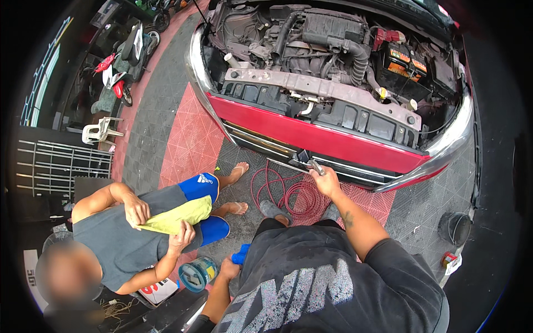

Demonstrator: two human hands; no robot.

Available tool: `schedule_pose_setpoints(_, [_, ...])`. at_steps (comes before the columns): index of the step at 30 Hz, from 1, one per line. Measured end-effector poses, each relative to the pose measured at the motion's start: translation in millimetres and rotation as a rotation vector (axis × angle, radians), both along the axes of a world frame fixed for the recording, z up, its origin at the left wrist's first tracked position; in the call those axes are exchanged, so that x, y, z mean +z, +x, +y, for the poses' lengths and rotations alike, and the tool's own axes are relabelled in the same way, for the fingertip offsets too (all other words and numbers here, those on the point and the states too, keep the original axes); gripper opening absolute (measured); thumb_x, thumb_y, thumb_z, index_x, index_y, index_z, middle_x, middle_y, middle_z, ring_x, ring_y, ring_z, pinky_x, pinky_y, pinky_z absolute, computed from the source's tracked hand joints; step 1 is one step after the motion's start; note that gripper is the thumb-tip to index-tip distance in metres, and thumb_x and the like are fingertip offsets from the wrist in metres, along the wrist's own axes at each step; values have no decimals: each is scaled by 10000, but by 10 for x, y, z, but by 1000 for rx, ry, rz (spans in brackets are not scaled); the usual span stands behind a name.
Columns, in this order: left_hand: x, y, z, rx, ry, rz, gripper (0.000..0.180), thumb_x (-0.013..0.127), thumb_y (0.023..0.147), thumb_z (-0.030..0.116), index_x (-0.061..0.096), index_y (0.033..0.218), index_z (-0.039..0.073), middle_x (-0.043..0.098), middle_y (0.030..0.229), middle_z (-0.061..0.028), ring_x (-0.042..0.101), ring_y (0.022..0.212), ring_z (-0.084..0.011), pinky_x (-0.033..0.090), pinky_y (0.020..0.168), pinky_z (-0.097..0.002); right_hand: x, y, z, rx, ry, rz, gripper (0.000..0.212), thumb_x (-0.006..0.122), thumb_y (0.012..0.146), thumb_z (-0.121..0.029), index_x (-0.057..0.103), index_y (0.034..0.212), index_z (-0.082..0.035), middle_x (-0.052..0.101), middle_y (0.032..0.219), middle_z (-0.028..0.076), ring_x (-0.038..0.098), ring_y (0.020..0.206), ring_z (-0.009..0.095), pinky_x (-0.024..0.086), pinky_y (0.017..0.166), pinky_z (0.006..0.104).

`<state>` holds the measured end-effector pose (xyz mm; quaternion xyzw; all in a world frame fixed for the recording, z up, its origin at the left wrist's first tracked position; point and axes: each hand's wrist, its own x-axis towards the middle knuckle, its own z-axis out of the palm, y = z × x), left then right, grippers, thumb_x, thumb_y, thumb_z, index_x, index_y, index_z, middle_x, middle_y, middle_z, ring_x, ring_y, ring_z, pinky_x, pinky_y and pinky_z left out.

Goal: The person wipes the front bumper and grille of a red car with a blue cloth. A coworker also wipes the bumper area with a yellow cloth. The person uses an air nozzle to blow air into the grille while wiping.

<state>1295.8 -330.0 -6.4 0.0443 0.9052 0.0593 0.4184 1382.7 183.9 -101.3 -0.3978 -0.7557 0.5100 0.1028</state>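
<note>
My right hand point(326, 182) is closed around a short silver-grey hand tool point(317, 167), its exact kind unclear, held in front of the car's grille point(261, 145). Low at my side, my left hand point(229, 268) grips a bunched blue cloth point(241, 253). Ahead of me stands a red car point(311, 132) with its hood raised. Its dusty engine bay point(333, 33) shows a battery point(407, 61) at the right. A coiled red hose point(304, 201) lies on the floor by my feet, below the bumper.
On my left sits a co-worker point(136, 233) holding a yellow-green cloth point(180, 215) in both hands. Beside us stands a clear bucket with a bluish rim point(198, 273). A black bucket point(454, 228) and a red can point(448, 259) are at right. Motorcycles point(119, 72) and a white chair point(100, 131) stand far left.
</note>
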Motion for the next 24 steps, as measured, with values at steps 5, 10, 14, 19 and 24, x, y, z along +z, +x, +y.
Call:
schedule_pose_setpoints(5, [-383, -245, -472, 86, 70, -79, 358, 706, 801, 166, 752, 1138, 53, 763, 1079, -249, 739, 1052, -376, 550, 920, -427, 215, -277, 22, 23, -5, -41, 386, 650, 966, -392, 745, 1125, -54, 735, 968, 241, 693, 953, 429, 522, 873, 461])
schedule_pose_setpoints(10, [-295, -923, -366, 89, 59, -104, 307, 698, 825, 143, 763, 1111, 54, 781, 1058, -201, 749, 1003, -311, 552, 901, -425, 290, -467, -141, -99, 8, -129, 403, 662, 952, -413, 738, 1050, -30, 724, 923, 258, 699, 935, 438, 522, 864, 483])
schedule_pose_setpoints(14, [-433, -1352, -583, 101, 264, -68, 284, 699, 849, 134, 753, 1109, 34, 783, 1046, -178, 740, 967, -285, 552, 887, -416, 319, -630, -374, -229, 61, -150, 407, 675, 937, -409, 736, 1012, -14, 723, 890, 274, 710, 922, 465, 532, 859, 503])
schedule_pose_setpoints(19, [-666, -1686, -1096, 139, 308, -19, 298, 696, 855, 136, 738, 1122, 12, 779, 1058, -171, 736, 959, -292, 552, 885, -404, 310, -885, -586, -310, 80, -190, 383, 681, 938, -395, 748, 1049, -35, 736, 946, 275, 719, 958, 452, 539, 863, 485])
schedule_pose_setpoints(24, [-615, -1943, -1335, 215, 233, -86, 320, 690, 850, 132, 733, 1141, 7, 774, 1074, -168, 735, 968, -291, 550, 895, -397, 291, -1096, -601, -337, 71, -312, 376, 682, 930, -383, 757, 1082, -47, 739, 969, 277, 712, 1014, 456, 536, 916, 481])
